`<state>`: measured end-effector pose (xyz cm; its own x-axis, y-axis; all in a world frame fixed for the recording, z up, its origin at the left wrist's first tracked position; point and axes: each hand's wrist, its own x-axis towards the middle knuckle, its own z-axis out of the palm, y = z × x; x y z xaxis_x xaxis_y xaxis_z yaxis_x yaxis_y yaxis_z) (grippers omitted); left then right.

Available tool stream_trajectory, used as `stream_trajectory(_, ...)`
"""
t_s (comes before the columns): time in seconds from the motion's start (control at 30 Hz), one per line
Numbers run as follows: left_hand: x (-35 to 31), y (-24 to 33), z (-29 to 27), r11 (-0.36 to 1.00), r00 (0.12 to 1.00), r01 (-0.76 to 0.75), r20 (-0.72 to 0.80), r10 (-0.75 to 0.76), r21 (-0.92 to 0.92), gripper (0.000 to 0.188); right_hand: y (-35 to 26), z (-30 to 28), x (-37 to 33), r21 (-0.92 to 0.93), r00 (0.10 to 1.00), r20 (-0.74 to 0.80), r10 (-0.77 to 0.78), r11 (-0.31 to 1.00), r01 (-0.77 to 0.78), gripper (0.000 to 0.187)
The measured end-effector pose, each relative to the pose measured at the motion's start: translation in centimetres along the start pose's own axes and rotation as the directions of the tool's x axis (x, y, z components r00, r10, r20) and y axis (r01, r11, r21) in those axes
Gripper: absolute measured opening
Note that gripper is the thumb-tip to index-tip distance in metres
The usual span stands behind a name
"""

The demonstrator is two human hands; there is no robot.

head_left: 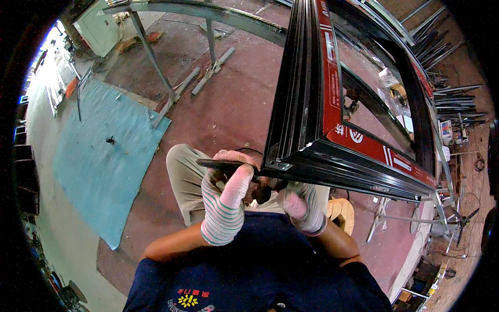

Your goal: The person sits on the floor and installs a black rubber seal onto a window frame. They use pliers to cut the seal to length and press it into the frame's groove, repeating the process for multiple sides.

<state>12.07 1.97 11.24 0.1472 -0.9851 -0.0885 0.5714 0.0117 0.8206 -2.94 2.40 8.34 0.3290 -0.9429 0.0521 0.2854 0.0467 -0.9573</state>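
Note:
A black metal window or door frame [299, 93] with red protective film stands in front of me, its near corner just above my lap. My left hand [228, 195], in a white striped knit glove with pink fingers, is closed round a dark tool [221, 164] with a flat black top. The thumb lies over the tool beside the frame corner. My right hand [306, 210], in a matching glove, is curled under the frame's lower rail. Its fingers are partly hidden, and what they hold cannot be made out. Another dark part [263, 191] shows between the hands.
A blue-green mat [99, 156] lies on the red floor to the left. A grey metal stand [148, 47] rises at the far left. Lengths of profile [442, 52] are piled at the far right. A round wooden stool seat [341, 214] is by my right arm.

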Motion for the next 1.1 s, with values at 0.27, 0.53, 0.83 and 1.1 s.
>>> stream_trajectory(0.27,0.3,-0.2,-0.4,0.998,0.996,-0.054,0.075,0.051,0.031,0.006,-0.3,2.8,1.3,0.196,0.911,-0.321,0.26,0.959,-0.204,0.019)
stream_trajectory(0.53,0.4,1.5,-0.9,0.973,0.969,0.231,0.091,-0.228,-0.028,0.007,-1.3,3.8,1.4,0.088,0.885,-0.432,0.173,0.985,-0.15,0.044)
stream_trajectory(0.83,1.9,0.9,-2.6,0.923,0.924,0.372,0.142,-0.356,-0.103,0.014,-2.3,3.8,1.4,0.176,0.892,-0.377,0.25,0.965,-0.196,0.05)
stream_trajectory(1.1,4.3,4.0,-2.6,0.899,0.867,0.389,0.25,-0.431,0.202,0.025,-1.5,0.2,2.9,-0.254,0.998,0.039,0.052,0.966,-0.041,0.037)
